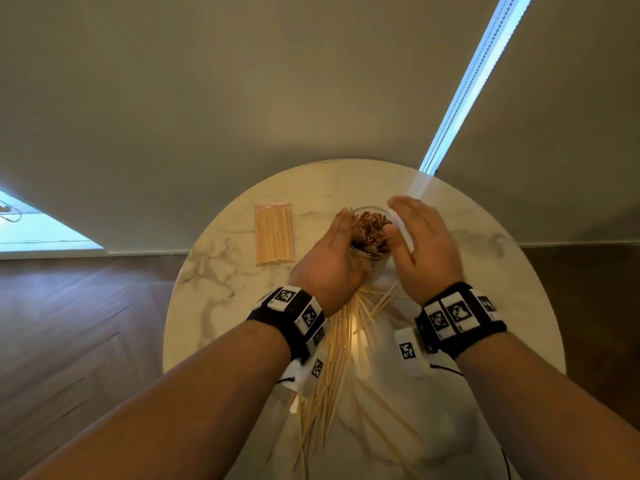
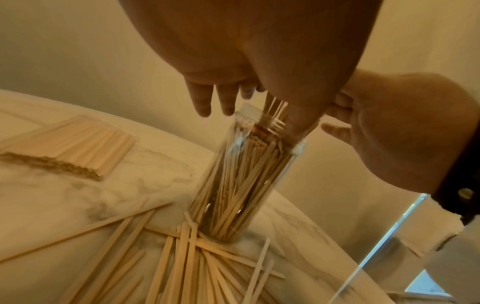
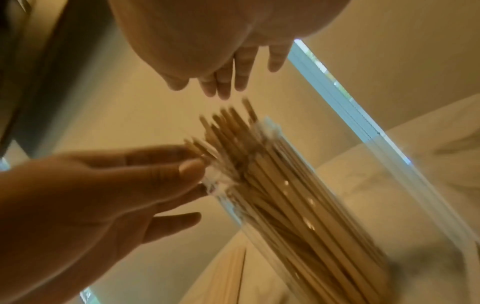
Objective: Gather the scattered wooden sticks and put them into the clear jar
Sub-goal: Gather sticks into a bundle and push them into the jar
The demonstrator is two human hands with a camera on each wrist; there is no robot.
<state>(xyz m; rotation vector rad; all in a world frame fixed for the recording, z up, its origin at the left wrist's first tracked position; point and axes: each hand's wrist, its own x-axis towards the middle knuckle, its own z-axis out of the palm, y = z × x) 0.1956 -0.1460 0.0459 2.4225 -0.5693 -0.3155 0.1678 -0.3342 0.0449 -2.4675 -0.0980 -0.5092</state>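
Left hand (image 1: 332, 261) pinches wooden sticks (image 3: 226, 131) at the clear jar (image 2: 233, 185) mouth. Right hand (image 1: 422, 247) hovers wide, empty. Steady the jar, then feed the sticks straight down.

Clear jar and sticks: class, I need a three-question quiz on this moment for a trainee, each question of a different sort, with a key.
1. True or false: the clear jar already holds many sticks.
2. Where do the loose sticks lie? A) in a bag B) on the marble table, nearer the person than the jar C) on the floor
3. Fill in: the bagged bundle of sticks lies to the ___ of the jar in the head view.

Key: 1 true; 2 B; 3 left. The left hand and right hand flank the jar's mouth.
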